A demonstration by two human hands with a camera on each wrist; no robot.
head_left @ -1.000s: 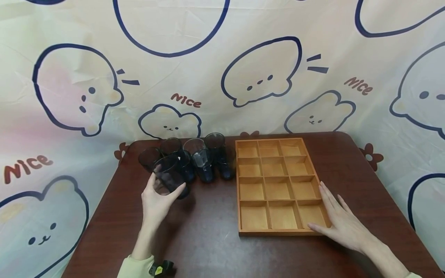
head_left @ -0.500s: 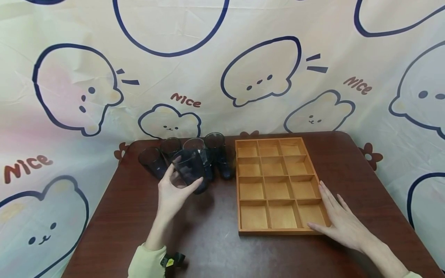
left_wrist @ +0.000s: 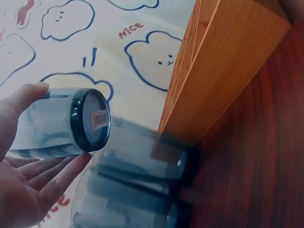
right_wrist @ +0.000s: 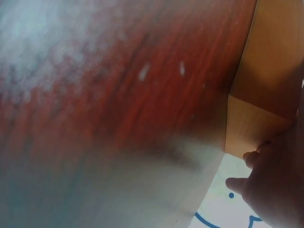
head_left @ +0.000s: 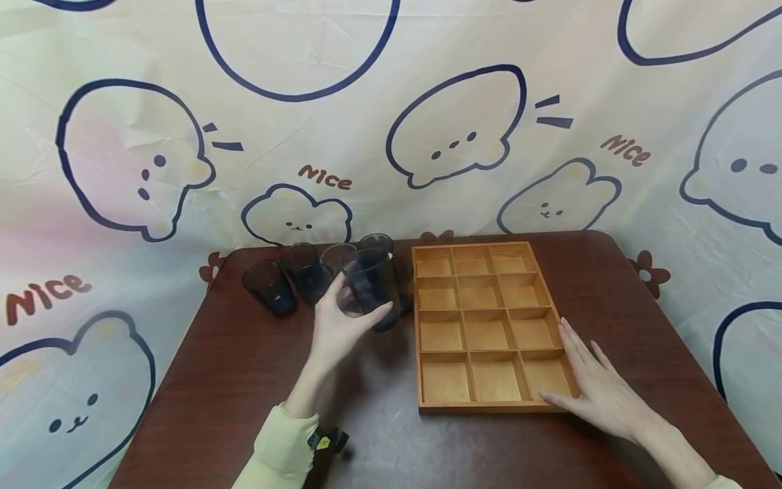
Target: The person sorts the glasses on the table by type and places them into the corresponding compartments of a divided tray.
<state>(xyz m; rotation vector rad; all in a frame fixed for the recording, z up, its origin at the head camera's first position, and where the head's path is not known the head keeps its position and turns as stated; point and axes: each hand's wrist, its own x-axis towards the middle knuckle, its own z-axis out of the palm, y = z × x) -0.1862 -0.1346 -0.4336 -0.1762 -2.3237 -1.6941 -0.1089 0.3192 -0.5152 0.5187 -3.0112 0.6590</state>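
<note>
My left hand [head_left: 339,329] grips a dark blue glass tumbler [head_left: 373,282] between thumb and fingers, held above the table in front of other glasses. In the left wrist view the tumbler [left_wrist: 52,121] lies sideways across the picture, its base with a barcode sticker facing the camera. To its right stands a wooden tray [head_left: 489,409] split into small square compartments, with nothing in them. My right hand [head_left: 601,394] rests at the tray's front right corner, fingers straight along its outer side and thumb over the rim. The right wrist view shows this hand [right_wrist: 270,183] dark against the tray wall.
Several similar glasses, among them a dark one [head_left: 269,288] at the left end, stand grouped at the back left, partly hidden by the held tumbler. Everything is on a dark brown table [head_left: 379,435]. A cartoon-printed cloth [head_left: 452,210] hangs behind the table.
My left hand has carried the tumbler rightward and slightly back, past the front of the other glasses towards the tray. The right hand and the tray have stayed in place.
</note>
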